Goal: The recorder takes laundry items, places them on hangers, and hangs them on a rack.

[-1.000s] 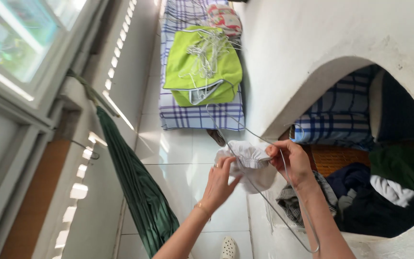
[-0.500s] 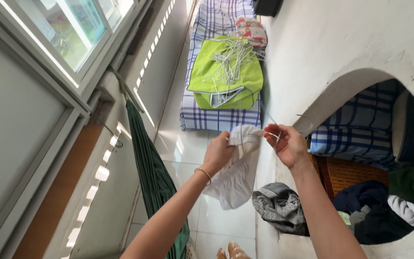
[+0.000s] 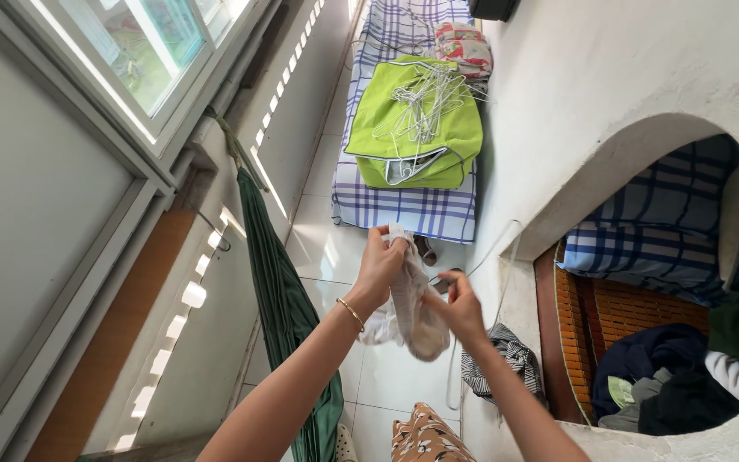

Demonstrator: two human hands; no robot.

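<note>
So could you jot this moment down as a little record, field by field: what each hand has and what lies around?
left hand: grips the top of a pale cloth, held up in the air
right hand: pinches the same cloth lower down, at its side
wrist: thin bangle on the left arm
floor ahead: checked mattress with a green bag on it; white hangers piled on the bag
left side: green hammock hanging below the window
right side: arched opening with heaped clothes
</note>
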